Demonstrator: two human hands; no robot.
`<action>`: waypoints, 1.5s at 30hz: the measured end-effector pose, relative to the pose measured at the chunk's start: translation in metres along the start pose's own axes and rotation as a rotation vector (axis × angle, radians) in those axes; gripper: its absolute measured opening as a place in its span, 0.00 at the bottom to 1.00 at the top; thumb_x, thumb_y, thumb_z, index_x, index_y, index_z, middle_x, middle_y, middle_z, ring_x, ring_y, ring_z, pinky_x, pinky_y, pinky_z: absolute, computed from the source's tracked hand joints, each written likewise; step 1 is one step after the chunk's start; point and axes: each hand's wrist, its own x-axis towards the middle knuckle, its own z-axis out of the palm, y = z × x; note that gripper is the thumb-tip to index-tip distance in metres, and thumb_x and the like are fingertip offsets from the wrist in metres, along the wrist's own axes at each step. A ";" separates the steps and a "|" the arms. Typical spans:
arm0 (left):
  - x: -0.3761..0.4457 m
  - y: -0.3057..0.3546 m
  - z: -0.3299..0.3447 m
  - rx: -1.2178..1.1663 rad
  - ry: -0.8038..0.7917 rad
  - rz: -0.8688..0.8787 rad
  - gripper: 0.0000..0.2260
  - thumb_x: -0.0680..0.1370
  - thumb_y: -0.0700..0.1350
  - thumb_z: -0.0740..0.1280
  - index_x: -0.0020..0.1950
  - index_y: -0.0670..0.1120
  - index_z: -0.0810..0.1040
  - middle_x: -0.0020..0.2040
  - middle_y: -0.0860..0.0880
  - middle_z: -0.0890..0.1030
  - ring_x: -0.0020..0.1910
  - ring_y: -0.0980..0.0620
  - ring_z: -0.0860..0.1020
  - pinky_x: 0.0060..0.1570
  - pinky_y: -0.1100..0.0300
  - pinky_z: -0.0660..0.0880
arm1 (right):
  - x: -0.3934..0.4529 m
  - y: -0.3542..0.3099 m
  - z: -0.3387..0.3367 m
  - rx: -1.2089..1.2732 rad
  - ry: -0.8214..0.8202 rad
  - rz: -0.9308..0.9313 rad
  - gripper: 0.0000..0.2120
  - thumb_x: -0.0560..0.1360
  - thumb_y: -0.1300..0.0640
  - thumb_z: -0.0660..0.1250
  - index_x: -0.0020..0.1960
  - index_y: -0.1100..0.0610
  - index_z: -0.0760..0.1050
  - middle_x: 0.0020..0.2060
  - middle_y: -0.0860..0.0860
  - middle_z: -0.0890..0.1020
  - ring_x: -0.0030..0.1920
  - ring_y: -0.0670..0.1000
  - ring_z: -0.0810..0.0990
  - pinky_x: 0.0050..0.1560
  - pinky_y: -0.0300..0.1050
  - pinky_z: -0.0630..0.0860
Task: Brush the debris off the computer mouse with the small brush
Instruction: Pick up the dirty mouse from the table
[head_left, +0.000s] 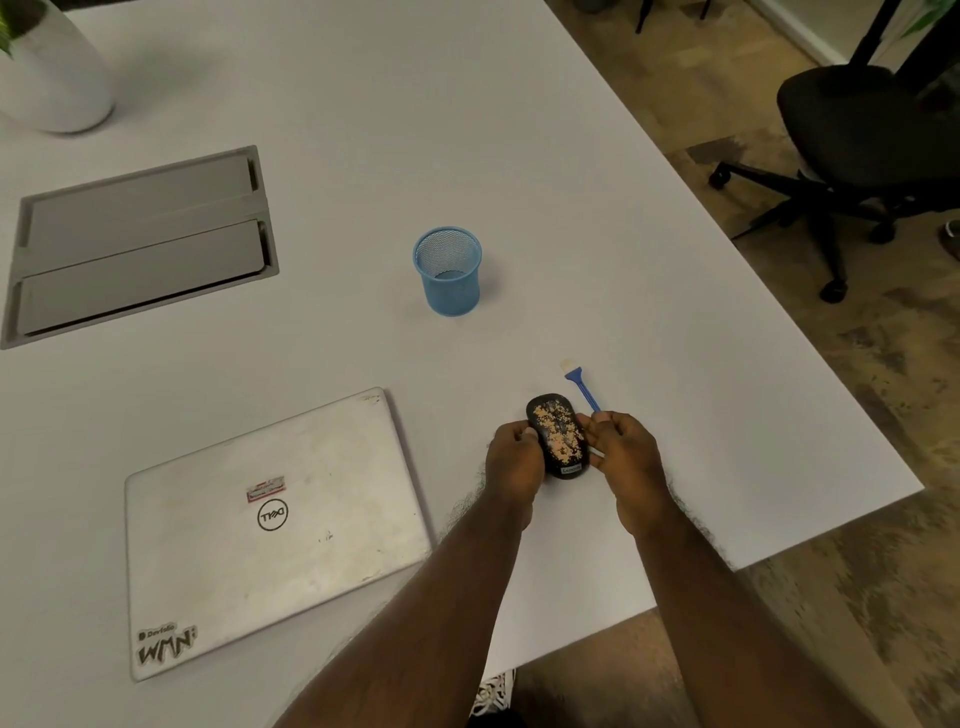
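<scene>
Mouse (558, 436): glossy black plastic, gritty tan debris (557, 432). Brush (582, 387): blue plastic. Cup (449, 273) at 11 o'clock: blue mesh. Table (649, 312): matt white.

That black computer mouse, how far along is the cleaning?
Barely begun. The black computer mouse is still thick with tan crumbs. The left hand and right hand grip its sides. The small blue-handled brush lies on the white table, its handle end at the right fingers. All the brushing remains.
</scene>
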 end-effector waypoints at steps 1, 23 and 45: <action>0.001 0.000 0.000 -0.005 -0.001 -0.001 0.13 0.81 0.43 0.55 0.62 0.44 0.75 0.57 0.44 0.80 0.55 0.47 0.79 0.49 0.55 0.78 | -0.001 0.000 0.000 0.003 0.009 -0.010 0.09 0.84 0.56 0.58 0.50 0.50 0.75 0.52 0.54 0.83 0.54 0.56 0.82 0.57 0.53 0.80; -0.062 0.021 -0.031 -0.655 -0.483 -0.214 0.20 0.83 0.48 0.53 0.71 0.39 0.69 0.68 0.36 0.73 0.61 0.40 0.74 0.58 0.46 0.74 | -0.086 -0.039 -0.024 0.162 -0.017 -0.069 0.09 0.84 0.58 0.59 0.57 0.60 0.75 0.55 0.54 0.83 0.54 0.51 0.83 0.46 0.39 0.80; -0.192 0.030 -0.136 -0.479 -0.873 -0.265 0.21 0.82 0.50 0.55 0.68 0.37 0.72 0.58 0.37 0.78 0.54 0.40 0.78 0.59 0.44 0.74 | -0.317 -0.047 -0.084 0.245 0.155 -0.122 0.10 0.79 0.55 0.66 0.58 0.56 0.80 0.51 0.52 0.87 0.48 0.53 0.87 0.45 0.46 0.79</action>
